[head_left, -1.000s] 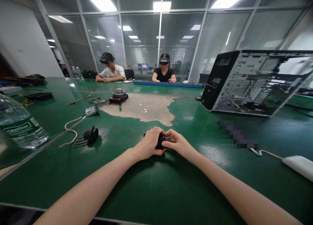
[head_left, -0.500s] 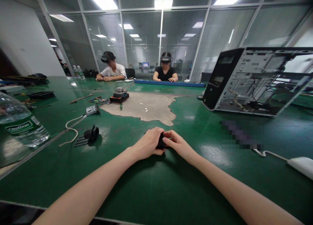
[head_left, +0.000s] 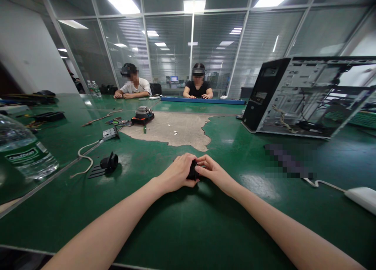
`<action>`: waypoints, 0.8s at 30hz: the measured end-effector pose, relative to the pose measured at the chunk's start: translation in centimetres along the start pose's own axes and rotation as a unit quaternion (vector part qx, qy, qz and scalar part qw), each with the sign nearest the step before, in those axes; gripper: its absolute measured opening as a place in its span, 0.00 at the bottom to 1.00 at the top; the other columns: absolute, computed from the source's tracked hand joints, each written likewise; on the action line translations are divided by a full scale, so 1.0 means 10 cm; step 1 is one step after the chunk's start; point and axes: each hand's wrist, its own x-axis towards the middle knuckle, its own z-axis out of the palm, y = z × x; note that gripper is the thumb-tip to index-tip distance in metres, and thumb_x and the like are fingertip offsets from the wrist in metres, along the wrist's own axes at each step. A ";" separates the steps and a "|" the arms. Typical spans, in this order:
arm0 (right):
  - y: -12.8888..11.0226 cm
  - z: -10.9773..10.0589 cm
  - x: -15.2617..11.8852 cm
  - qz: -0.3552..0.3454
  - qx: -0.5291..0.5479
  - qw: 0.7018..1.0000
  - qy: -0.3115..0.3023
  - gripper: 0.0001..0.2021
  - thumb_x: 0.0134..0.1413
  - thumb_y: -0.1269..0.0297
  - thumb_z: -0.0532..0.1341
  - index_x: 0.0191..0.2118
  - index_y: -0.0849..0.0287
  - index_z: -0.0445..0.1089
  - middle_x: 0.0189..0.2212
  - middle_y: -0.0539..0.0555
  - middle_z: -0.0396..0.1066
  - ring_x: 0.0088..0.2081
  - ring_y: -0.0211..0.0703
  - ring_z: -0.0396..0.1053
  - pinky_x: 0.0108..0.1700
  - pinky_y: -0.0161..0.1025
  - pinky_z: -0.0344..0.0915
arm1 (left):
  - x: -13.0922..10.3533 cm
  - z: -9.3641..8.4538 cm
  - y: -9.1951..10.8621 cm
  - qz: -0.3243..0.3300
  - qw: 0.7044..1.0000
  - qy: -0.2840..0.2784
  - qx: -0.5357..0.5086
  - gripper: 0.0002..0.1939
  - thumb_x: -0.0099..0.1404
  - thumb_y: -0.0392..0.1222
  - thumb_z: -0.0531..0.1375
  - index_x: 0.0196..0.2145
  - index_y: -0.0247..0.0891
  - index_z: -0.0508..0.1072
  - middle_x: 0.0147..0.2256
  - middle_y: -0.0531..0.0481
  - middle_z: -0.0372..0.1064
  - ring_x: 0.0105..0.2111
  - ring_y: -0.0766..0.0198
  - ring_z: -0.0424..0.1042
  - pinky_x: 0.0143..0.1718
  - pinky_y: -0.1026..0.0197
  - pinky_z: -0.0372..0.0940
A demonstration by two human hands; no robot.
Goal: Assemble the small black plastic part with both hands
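Observation:
Both hands meet around a small black part (head_left: 192, 170) just above the green table (head_left: 164, 227), near the middle of the view. My left hand (head_left: 179, 170) wraps it from the left and covers most of it, so its kind does not show. From the right, the bent fingers and thumb of my right hand (head_left: 212, 169) pinch at its side. To the left on the table lies another black plastic piece (head_left: 109, 162) with a round body and several flat prongs.
A water bottle (head_left: 26, 152) stands at the left. A metal bracket with a cable (head_left: 110, 134) and a cooler-like unit (head_left: 142, 114) lie farther back. At the right stand an open computer case (head_left: 266, 96) and a white mouse (head_left: 361, 197). Two people sit across the table.
Both hands stay in place around the black part, with hardly any finger movement. The view has shifted very slightly.

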 end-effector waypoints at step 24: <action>-0.01 -0.07 -0.03 -0.011 0.020 0.999 -0.037 0.14 0.41 0.62 0.63 0.36 0.57 0.61 0.34 0.50 0.66 0.39 0.40 0.64 0.41 0.40 0.61 | 0.00 0.05 -0.04 -0.008 1.000 0.003 -0.010 0.26 0.48 0.41 0.60 0.44 0.39 0.55 0.40 0.46 0.58 0.38 0.56 0.61 0.39 0.53 0.58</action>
